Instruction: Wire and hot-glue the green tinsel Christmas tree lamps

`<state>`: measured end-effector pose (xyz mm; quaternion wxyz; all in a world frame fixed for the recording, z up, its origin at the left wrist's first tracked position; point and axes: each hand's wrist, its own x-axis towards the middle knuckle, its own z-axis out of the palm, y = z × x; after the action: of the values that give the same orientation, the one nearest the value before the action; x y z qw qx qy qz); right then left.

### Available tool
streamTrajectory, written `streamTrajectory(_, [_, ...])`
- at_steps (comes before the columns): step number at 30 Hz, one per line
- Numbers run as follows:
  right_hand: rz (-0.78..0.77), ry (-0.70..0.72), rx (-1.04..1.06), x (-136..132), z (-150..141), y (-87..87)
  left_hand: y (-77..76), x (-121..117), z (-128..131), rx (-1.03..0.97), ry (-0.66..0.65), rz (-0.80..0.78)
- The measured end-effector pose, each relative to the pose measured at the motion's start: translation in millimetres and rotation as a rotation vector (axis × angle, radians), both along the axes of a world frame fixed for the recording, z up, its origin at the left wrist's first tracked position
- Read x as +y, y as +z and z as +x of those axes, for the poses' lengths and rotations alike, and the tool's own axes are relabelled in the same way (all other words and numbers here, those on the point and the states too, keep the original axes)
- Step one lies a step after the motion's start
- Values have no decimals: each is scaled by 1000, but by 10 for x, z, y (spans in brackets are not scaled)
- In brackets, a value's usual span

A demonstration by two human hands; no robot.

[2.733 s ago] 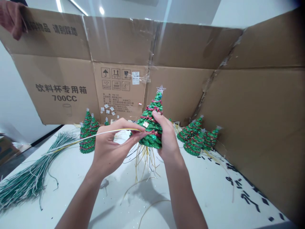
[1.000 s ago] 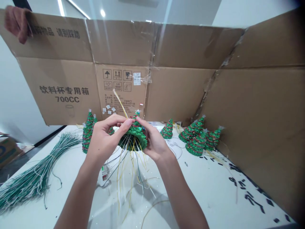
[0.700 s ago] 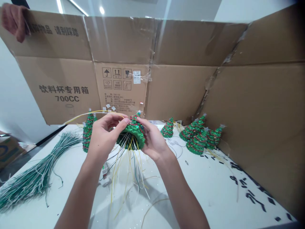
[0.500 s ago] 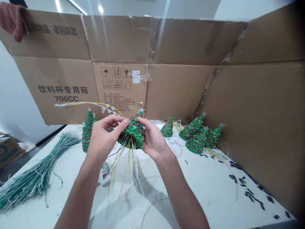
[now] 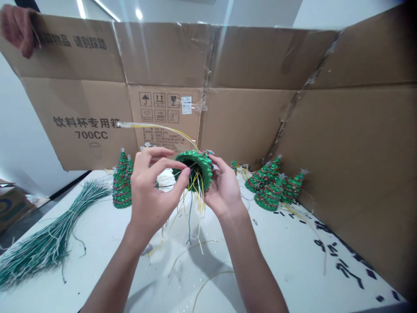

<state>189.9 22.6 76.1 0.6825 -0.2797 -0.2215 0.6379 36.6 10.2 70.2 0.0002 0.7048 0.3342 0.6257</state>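
A small green Christmas tree ornament (image 5: 206,174) is tipped so that its hollow base faces me. My right hand (image 5: 224,189) is closed around its right side. Yellow, white and green wires (image 5: 199,202) hang out of the dark opening. At the rim, the thumb and forefinger of my left hand (image 5: 156,187) come together in a pinch on thin wires. Exactly which strands they hold is hard to make out. One longer white and yellow wire (image 5: 156,126) arches up and left from behind the ornament.
Two green trees (image 5: 121,182) stand at the left; several more (image 5: 270,184) stand at the right. A bundle of green and white wires (image 5: 55,234) lies on the white table (image 5: 254,269). Cardboard walls (image 5: 247,117) surround the back and right. Black scraps (image 5: 342,267) lie right. Another person's hand (image 5: 19,30) grips the cardboard.
The tree has tilted, turning its open base toward me, and shifted slightly right. My left hand has gone from the tree's side to the wires at the opening. The long wire swung right.
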Motion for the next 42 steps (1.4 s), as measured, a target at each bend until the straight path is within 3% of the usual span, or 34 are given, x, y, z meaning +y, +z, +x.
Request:
streamTrajectory(8, [-25, 38, 88, -125, -121, 1, -148, 84, 150, 45, 108, 170])
streamTrajectory(13, [-15, 59, 86, -144, -153, -6, -158, 88, 136, 0, 139, 163])
streamTrajectory(22, [-47, -103, 197, -114, -4, 103, -60, 58, 42, 156, 32, 122])
streamTrajectory(29, [-31, -221, 204, -29, 152, 95, 60, -38, -219, 335, -44, -18])
streamTrajectory(36, [25, -270, 192, -56, 197, 137, 105, -61, -596, 694, -152, -214])
streamTrajectory(42, [137, -258, 149, -60, 125, 98, 105, -47, -869, 797, -179, -200])
